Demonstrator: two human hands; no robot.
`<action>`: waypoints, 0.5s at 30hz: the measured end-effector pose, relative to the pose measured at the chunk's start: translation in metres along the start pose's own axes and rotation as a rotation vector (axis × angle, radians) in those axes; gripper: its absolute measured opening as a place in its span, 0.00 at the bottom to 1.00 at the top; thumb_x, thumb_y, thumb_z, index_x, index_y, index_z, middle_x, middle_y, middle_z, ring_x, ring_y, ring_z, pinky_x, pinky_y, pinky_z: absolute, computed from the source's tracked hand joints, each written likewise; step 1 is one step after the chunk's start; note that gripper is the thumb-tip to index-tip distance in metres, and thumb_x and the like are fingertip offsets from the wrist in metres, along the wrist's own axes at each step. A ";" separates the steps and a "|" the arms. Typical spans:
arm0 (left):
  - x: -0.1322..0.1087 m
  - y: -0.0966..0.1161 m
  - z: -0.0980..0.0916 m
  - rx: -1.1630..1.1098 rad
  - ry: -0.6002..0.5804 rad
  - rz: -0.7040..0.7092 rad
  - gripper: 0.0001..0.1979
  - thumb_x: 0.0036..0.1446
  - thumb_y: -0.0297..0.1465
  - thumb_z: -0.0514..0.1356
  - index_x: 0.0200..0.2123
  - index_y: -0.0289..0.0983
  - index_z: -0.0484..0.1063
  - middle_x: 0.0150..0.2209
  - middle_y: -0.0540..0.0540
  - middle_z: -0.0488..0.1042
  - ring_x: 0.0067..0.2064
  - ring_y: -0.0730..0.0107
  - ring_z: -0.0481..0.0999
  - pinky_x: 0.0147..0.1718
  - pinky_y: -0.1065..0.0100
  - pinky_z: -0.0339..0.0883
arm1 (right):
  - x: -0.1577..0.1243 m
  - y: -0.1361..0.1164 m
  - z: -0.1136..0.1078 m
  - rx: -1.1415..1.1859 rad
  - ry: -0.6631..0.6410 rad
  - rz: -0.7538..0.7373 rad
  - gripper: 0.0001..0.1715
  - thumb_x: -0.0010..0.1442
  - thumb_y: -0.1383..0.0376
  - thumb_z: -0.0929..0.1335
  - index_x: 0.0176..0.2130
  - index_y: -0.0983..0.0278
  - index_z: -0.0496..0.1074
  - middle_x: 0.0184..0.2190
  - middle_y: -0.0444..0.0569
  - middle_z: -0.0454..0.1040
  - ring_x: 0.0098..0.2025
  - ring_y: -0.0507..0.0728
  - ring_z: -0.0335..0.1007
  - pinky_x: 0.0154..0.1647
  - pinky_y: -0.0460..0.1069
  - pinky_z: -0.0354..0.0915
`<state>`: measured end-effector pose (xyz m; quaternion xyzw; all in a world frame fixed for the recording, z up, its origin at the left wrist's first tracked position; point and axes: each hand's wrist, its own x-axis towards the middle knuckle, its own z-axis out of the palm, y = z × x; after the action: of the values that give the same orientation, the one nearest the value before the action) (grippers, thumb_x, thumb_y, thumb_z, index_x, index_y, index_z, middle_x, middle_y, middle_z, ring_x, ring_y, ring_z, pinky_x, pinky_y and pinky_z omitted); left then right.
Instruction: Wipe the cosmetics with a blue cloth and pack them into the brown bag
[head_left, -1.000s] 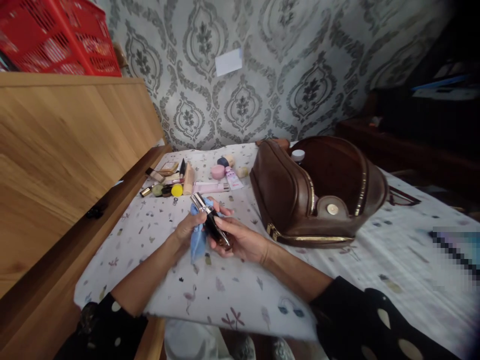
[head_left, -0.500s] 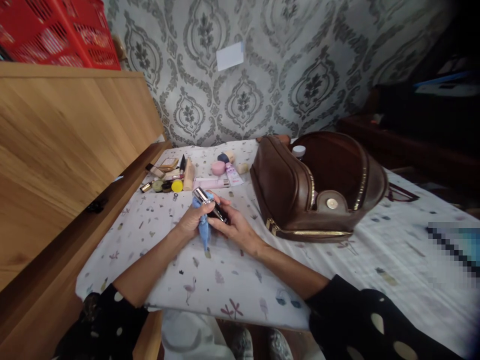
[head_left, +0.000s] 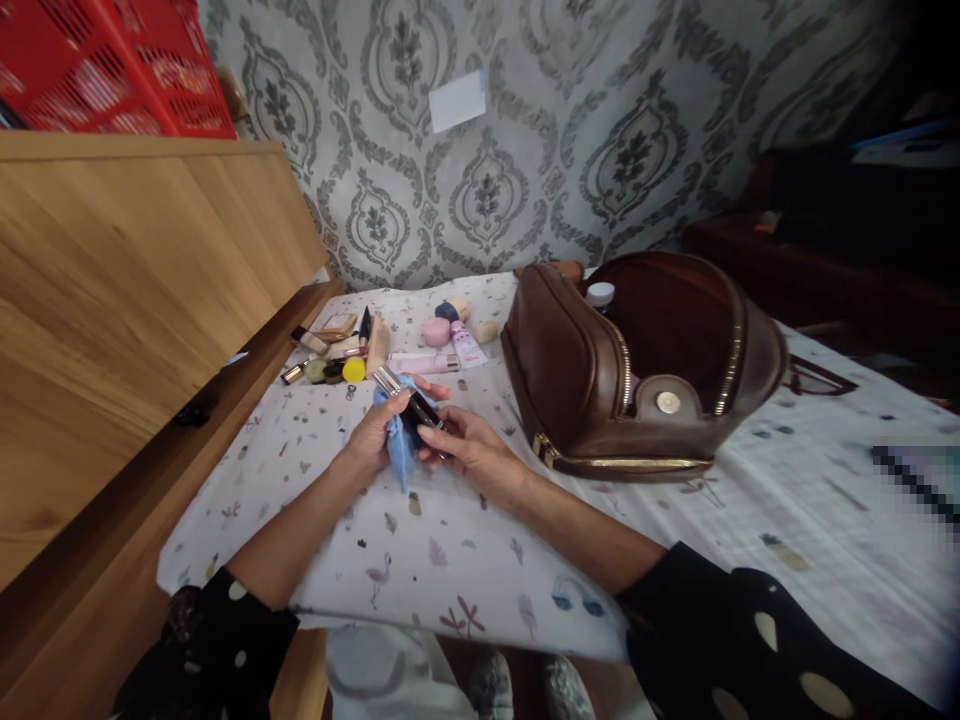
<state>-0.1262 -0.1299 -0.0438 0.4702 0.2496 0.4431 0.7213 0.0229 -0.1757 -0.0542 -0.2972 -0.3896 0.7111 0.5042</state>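
Between my two hands is a dark cosmetic bottle with a silver cap, tilted down to the right. My left hand is closed on a blue cloth, which wraps against the capped end of the bottle. At the lower end, my right hand grips the bottle with thumb and fingers. Just beyond my hands lie a pale pink tube, a small white-and-purple tube and a round pink sponge.
An open brown leather bag with gold zips stands to the right, a white-capped bottle inside. Several cosmetics, among them a yellow round item, lie at the back left. A wooden panel borders the left side; a red crate sits above.
The bottle has shifted slightly left, and more of its dark body shows. My right thumb now lies over its lower end. The cloth has moved a little left with my left hand.
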 end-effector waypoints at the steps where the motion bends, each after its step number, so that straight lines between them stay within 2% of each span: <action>1: 0.000 0.001 0.000 0.005 -0.008 -0.003 0.26 0.46 0.46 0.70 0.43 0.38 0.70 0.48 0.40 0.79 0.37 0.58 0.81 0.22 0.69 0.73 | -0.001 -0.001 0.000 0.026 -0.034 0.020 0.28 0.42 0.52 0.81 0.34 0.65 0.70 0.28 0.42 0.73 0.28 0.50 0.72 0.28 0.45 0.67; 5: -0.003 0.004 0.000 0.017 -0.016 -0.005 0.26 0.46 0.48 0.69 0.42 0.37 0.70 0.48 0.39 0.79 0.36 0.58 0.82 0.16 0.74 0.67 | -0.004 -0.005 0.002 0.089 -0.137 0.099 0.29 0.42 0.48 0.80 0.31 0.67 0.72 0.28 0.45 0.75 0.26 0.49 0.72 0.25 0.43 0.65; 8: -0.004 0.005 0.001 0.019 -0.009 -0.008 0.25 0.46 0.47 0.68 0.42 0.37 0.70 0.46 0.39 0.79 0.36 0.57 0.82 0.15 0.74 0.67 | -0.005 -0.006 0.003 0.106 -0.151 0.118 0.29 0.43 0.48 0.80 0.32 0.67 0.73 0.28 0.45 0.76 0.26 0.48 0.72 0.23 0.42 0.63; 12: -0.004 0.003 0.002 0.020 0.034 -0.001 0.24 0.48 0.46 0.67 0.43 0.38 0.71 0.44 0.42 0.80 0.35 0.59 0.82 0.19 0.71 0.70 | -0.002 -0.003 0.002 0.027 -0.049 0.080 0.29 0.44 0.52 0.80 0.37 0.65 0.72 0.27 0.43 0.76 0.26 0.49 0.72 0.23 0.42 0.62; 15: -0.003 0.004 0.003 0.020 0.082 0.022 0.22 0.48 0.45 0.67 0.42 0.38 0.70 0.43 0.43 0.80 0.40 0.56 0.82 0.25 0.67 0.75 | -0.001 -0.002 0.002 -0.076 0.018 0.021 0.29 0.42 0.55 0.81 0.37 0.64 0.69 0.25 0.41 0.75 0.25 0.50 0.72 0.24 0.44 0.62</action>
<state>-0.1266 -0.1337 -0.0391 0.4614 0.2784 0.4673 0.7009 0.0225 -0.1766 -0.0519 -0.3265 -0.4087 0.6983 0.4885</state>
